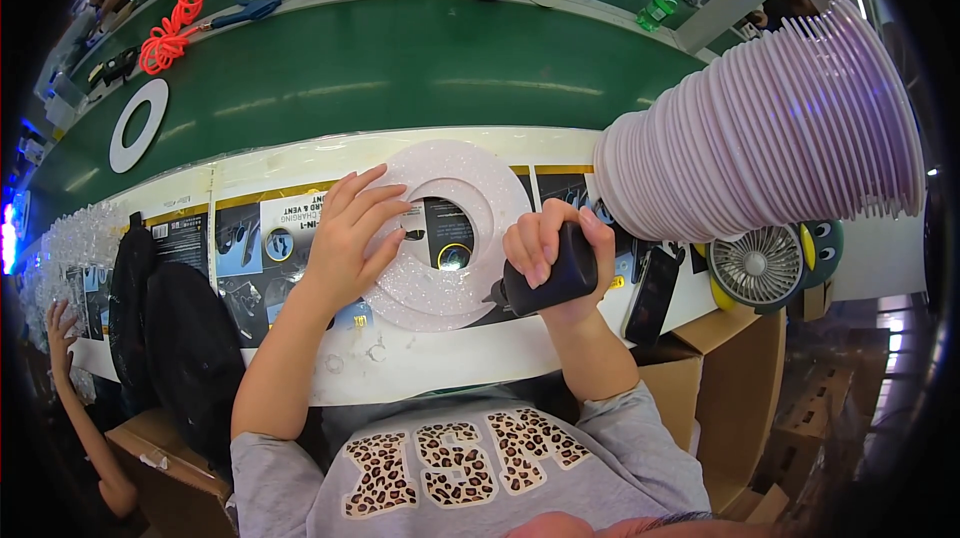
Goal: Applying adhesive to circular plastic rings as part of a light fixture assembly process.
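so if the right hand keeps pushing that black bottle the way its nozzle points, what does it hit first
Most likely the glittery pale ring: the right hand aims the black bottle left at its near rim, beside the left hand. Whether they touch is unclear.

Single head cam, fisheye, looks steeply down from wearer's head, close over bench (pixel 470 363) front edge; edges bend near rim.
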`<state>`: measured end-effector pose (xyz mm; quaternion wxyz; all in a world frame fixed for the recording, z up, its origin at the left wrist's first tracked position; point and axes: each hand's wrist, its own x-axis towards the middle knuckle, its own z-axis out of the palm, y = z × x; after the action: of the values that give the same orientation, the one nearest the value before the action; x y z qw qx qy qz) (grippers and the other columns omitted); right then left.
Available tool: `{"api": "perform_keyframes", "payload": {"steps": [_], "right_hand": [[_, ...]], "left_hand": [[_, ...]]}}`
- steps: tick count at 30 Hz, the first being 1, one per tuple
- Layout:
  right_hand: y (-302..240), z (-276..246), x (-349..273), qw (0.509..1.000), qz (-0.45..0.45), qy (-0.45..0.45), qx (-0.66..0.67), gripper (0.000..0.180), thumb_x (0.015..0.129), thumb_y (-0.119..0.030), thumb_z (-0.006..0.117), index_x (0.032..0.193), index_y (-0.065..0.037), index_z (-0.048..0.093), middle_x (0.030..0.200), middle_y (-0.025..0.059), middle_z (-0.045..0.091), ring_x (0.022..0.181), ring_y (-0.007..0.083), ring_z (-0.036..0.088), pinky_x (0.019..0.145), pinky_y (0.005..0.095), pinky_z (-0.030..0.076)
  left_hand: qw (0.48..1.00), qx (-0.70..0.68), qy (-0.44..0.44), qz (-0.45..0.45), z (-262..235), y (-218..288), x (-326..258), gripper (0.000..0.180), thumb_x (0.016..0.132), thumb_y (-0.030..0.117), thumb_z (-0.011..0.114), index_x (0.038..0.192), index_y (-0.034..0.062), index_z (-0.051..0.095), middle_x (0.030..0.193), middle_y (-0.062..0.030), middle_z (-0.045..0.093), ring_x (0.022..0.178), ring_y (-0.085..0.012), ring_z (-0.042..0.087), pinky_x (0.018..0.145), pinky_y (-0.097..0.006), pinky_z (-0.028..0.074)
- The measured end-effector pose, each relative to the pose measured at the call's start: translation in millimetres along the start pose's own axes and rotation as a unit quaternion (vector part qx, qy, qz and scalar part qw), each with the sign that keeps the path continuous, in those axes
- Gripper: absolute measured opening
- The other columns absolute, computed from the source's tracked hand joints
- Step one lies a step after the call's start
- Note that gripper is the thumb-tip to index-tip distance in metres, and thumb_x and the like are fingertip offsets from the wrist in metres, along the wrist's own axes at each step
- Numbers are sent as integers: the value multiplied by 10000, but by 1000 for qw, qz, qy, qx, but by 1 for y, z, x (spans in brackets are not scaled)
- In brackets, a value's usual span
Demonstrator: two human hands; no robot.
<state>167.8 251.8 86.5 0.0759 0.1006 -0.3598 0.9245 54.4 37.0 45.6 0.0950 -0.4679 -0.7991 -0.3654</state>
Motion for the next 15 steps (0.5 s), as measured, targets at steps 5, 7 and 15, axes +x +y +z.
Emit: {"api": "perform_keyframes", "payload": {"steps": [5,7,15], "right_hand": [[-1,-1,1,1000,0,4,-4,437,948,-367,321,654,-65,436,551,56,453,530,133,407,555,251,350],[-2,0,2,1000,0,5,-6,435,948,-367,320,656,-65,435,548,54,448,530,134,407,556,252,352],[-14,-6,2,999,-31,24,22,426,950,-353,307,660,-65,426,536,49,427,515,137,400,530,251,347]], "left_hand": [[1000,-3,-9,-1,-1,2,1,279,748,63,590,1023,56,636,1181,-104,611,1269,-342,439,1049,-497,307],[1000,-4,-8,-3,-2,1,0,266,749,64,590,1010,56,640,1179,-104,612,1267,-343,442,1048,-497,308],[1000,1,0,2,0,-1,0,240,761,115,635,999,80,634,1159,-81,607,1260,-313,452,1053,-508,300]]}}
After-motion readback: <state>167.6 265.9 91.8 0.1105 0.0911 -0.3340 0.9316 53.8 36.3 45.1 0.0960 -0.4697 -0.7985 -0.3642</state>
